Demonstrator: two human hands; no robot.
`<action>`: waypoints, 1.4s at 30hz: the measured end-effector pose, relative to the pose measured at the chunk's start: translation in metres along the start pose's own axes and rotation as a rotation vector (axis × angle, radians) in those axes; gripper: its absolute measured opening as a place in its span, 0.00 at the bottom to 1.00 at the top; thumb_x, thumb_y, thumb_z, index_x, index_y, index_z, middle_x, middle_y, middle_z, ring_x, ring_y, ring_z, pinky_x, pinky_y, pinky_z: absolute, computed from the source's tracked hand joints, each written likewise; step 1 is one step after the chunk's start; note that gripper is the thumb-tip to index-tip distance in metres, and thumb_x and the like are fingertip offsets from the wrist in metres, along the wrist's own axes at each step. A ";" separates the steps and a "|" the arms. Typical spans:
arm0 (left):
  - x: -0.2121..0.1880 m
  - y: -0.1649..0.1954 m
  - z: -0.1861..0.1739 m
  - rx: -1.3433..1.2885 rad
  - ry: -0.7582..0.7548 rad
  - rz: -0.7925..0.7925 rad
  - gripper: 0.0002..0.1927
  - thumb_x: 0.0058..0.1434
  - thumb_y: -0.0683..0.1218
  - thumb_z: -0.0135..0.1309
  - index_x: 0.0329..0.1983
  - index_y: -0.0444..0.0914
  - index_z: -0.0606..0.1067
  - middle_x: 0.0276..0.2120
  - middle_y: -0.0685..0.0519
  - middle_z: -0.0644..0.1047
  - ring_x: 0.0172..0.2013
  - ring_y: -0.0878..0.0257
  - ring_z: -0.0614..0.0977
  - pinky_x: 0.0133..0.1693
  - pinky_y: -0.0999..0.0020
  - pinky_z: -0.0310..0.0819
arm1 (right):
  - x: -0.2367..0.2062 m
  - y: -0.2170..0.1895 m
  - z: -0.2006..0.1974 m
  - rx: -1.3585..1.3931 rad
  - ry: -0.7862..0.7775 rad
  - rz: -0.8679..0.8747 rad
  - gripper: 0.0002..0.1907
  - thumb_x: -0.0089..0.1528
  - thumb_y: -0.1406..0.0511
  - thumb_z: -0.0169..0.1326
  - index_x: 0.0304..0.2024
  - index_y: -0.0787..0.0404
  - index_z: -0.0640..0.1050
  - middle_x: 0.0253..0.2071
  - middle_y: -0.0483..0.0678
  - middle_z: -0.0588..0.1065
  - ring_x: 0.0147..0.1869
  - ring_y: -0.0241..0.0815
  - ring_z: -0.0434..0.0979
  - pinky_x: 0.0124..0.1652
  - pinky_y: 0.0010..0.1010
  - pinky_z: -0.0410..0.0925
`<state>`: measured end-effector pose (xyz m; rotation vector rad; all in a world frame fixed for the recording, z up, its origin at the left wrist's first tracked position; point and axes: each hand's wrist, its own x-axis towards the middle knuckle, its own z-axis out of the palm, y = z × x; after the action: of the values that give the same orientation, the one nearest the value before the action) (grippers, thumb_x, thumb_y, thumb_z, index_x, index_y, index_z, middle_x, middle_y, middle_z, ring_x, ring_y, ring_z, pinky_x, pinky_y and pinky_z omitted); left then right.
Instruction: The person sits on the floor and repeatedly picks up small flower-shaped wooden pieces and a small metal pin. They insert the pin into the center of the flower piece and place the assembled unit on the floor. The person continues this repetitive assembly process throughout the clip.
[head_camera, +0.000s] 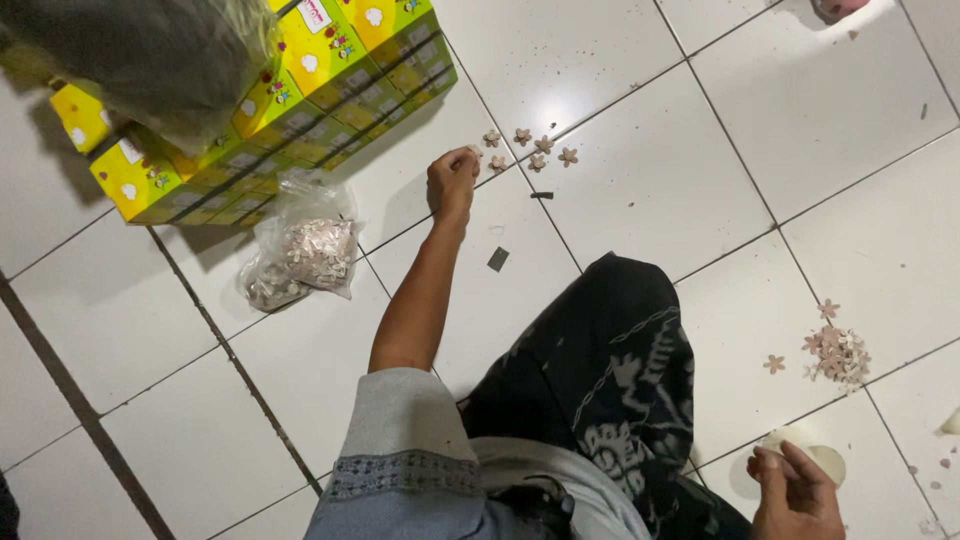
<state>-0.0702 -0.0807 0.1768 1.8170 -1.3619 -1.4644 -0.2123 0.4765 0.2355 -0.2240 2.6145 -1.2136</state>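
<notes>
On the white tiled floor (620, 190), the left hand (452, 182) reaches out to a small group of flower-shaped cutouts (530, 150), its fingers (468, 158) curled narrow at the group's edge; whether they pinch one I cannot tell. The right hand (795, 495) sits low, fingers loosely bent beside a pale round piece (825, 458). A heap of the same cutouts (838, 355) lies near it. A clear bag of cutouts (305, 250) rests beside stacked yellow-green boxes (300, 100).
</notes>
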 end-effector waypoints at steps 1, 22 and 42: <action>0.002 -0.001 0.001 0.086 0.077 0.072 0.12 0.68 0.47 0.53 0.45 0.37 0.83 0.35 0.52 0.80 0.34 0.65 0.77 0.38 0.67 0.70 | -0.001 -0.002 0.002 0.016 -0.010 0.007 0.13 0.73 0.74 0.55 0.56 0.80 0.71 0.42 0.65 0.78 0.50 0.50 0.82 0.53 0.39 0.76; -0.016 -0.033 -0.005 0.467 0.116 0.660 0.15 0.66 0.40 0.54 0.56 0.35 0.72 0.54 0.46 0.76 0.56 0.50 0.74 0.57 0.54 0.69 | -0.020 -0.035 0.010 0.160 0.061 -0.024 0.13 0.75 0.77 0.52 0.60 0.79 0.68 0.37 0.61 0.77 0.43 0.45 0.81 0.52 0.38 0.76; -0.005 -0.088 -0.021 0.811 -0.075 0.923 0.36 0.68 0.56 0.51 0.75 0.39 0.59 0.75 0.45 0.55 0.74 0.49 0.56 0.72 0.44 0.42 | 0.043 -0.193 0.179 -0.155 -0.427 -0.723 0.24 0.61 0.76 0.54 0.61 0.64 0.75 0.49 0.54 0.77 0.57 0.52 0.74 0.59 0.43 0.67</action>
<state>-0.0141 -0.0441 0.1151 1.1184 -2.5846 -0.5014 -0.1951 0.2115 0.2652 -1.3808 2.2871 -0.9767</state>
